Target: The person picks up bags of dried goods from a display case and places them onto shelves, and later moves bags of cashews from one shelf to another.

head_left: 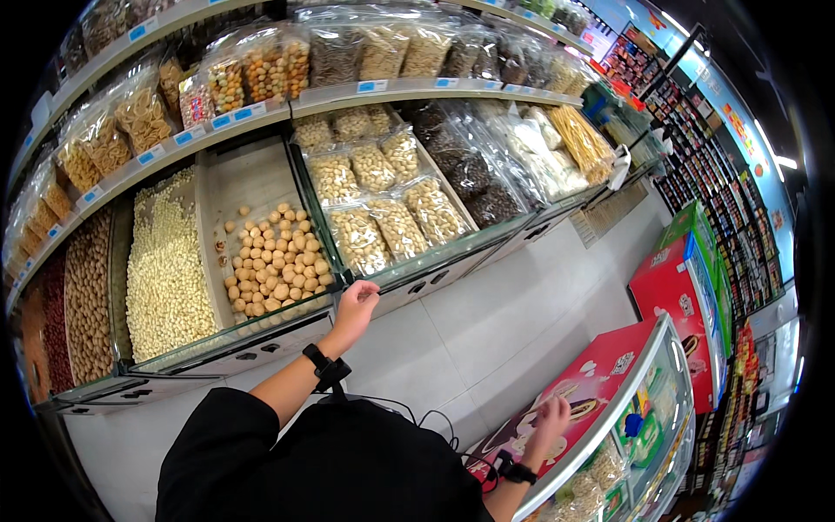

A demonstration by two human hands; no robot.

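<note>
- Left hand [357,303]: fingers curled, nothing visible in them — whether they pinch anything, I cannot tell; it is at the front glass rail [417,263].
- Walnuts [271,261] lie heaped in a grey bin [243,178], beyond the rail and left of this hand, much the nearer of the 2.
- Round, they point no particular way; the bin's long axis runs away from the body.
- Right hand [550,422], loosely bent, seemingly bare, is by the red freezer [600,365].

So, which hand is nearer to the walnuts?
Left: the left hand is just right of the walnuts; the right hand is farther off, beside the red freezer.
</note>
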